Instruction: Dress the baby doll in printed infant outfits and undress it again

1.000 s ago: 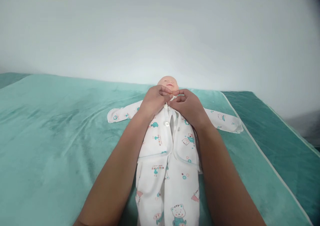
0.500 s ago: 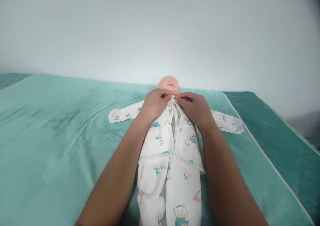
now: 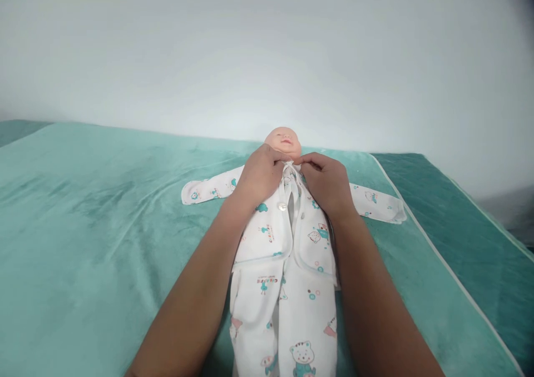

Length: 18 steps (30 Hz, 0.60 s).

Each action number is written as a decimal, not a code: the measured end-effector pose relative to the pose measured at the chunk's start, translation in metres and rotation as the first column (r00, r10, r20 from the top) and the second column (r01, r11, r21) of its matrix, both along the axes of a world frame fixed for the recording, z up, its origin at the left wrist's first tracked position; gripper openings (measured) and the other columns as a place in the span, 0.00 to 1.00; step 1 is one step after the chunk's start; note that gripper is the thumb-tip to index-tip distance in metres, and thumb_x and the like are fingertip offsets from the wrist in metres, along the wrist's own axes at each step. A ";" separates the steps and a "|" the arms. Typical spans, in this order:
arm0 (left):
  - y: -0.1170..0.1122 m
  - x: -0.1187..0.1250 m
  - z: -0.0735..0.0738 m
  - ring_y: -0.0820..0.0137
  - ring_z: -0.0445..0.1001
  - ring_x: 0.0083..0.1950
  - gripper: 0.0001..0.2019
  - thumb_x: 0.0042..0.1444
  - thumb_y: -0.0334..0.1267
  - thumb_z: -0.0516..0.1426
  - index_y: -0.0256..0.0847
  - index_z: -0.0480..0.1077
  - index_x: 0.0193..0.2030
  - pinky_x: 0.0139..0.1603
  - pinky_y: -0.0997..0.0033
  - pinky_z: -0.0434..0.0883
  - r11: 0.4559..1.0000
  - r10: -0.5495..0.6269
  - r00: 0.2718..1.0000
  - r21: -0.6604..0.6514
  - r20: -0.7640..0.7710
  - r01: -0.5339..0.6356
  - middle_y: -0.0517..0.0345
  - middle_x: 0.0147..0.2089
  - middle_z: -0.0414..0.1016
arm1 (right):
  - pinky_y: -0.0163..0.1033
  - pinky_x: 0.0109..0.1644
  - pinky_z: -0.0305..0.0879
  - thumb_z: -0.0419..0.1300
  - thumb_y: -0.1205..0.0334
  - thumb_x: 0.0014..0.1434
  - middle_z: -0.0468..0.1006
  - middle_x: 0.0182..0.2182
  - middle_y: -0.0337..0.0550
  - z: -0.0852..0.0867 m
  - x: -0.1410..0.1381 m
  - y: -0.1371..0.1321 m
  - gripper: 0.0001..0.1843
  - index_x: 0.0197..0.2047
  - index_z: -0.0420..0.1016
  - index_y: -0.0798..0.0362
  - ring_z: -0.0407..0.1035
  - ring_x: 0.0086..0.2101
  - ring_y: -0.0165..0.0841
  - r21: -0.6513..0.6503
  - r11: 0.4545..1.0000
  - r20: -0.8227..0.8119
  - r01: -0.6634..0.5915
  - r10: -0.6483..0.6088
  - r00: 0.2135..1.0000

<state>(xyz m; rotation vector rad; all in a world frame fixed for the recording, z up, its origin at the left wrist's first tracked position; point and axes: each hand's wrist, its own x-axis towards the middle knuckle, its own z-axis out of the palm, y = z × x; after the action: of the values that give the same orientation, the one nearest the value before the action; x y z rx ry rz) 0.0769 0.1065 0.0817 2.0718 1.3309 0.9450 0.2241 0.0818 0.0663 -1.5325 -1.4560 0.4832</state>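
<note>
A baby doll [image 3: 283,139] lies on its back, its head toward the wall. It wears a white printed jacket [image 3: 267,241] over white printed trousers [image 3: 306,316]. At the collar, my left hand [image 3: 262,171] pinches the jacket's left-side edge. My right hand [image 3: 327,182] grips the collar's other edge with closed fingers. The two neck edges meet between my fingertips, while lower down the front hangs apart. A button [image 3: 282,206] shows on the left front panel. Both sleeves stretch out sideways. My fingers hide the exact fastening at the neck.
A light green blanket [image 3: 104,243] spreads under the doll, with wrinkles on the left. Darker green cloth [image 3: 467,216] borders it at the right. A pale wall [image 3: 267,54] rises behind the doll's head.
My left hand has shifted slightly up and right at the collar, its thumb side now nearer the neck. My right hand has moved slightly right. The jacket front is barely displaced.
</note>
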 end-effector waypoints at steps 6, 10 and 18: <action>0.001 0.000 0.000 0.65 0.72 0.52 0.18 0.59 0.30 0.48 0.44 0.79 0.44 0.58 0.65 0.65 0.999 0.024 1.000 -0.023 -0.017 -0.024 0.53 0.49 0.75 | 0.41 0.46 0.63 0.51 0.65 0.55 0.79 0.38 0.41 -0.002 0.002 0.000 0.16 0.35 0.81 0.50 0.69 0.38 0.34 0.013 0.999 0.044 -0.044 0.044 0.998; 0.002 0.000 0.000 0.65 0.72 0.53 0.17 0.59 0.30 0.49 0.43 0.78 0.43 0.59 0.65 0.65 0.997 0.041 0.999 -0.059 0.008 -0.041 0.53 0.51 0.75 | 0.41 0.49 0.62 0.50 0.64 0.58 0.77 0.41 0.41 -0.003 0.006 -0.001 0.18 0.41 0.82 0.47 0.69 0.41 0.34 -0.022 0.993 0.068 -0.118 0.120 0.990; 0.001 -0.002 -0.002 0.66 0.73 0.51 0.14 0.58 0.32 0.51 0.43 0.77 0.42 0.56 0.67 0.66 0.996 0.069 0.986 -0.066 0.155 -0.060 0.56 0.50 0.78 | 0.41 0.51 0.61 0.49 0.62 0.62 0.72 0.42 0.44 0.002 0.010 -0.004 0.19 0.51 0.77 0.46 0.67 0.44 0.35 -0.115 0.969 0.164 -0.217 0.234 0.958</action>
<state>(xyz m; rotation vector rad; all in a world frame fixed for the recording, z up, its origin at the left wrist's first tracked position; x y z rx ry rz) 0.0751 0.1076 0.0799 1.8776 1.3342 1.0587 0.2346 0.0773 0.0683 -1.5216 -1.7806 0.5716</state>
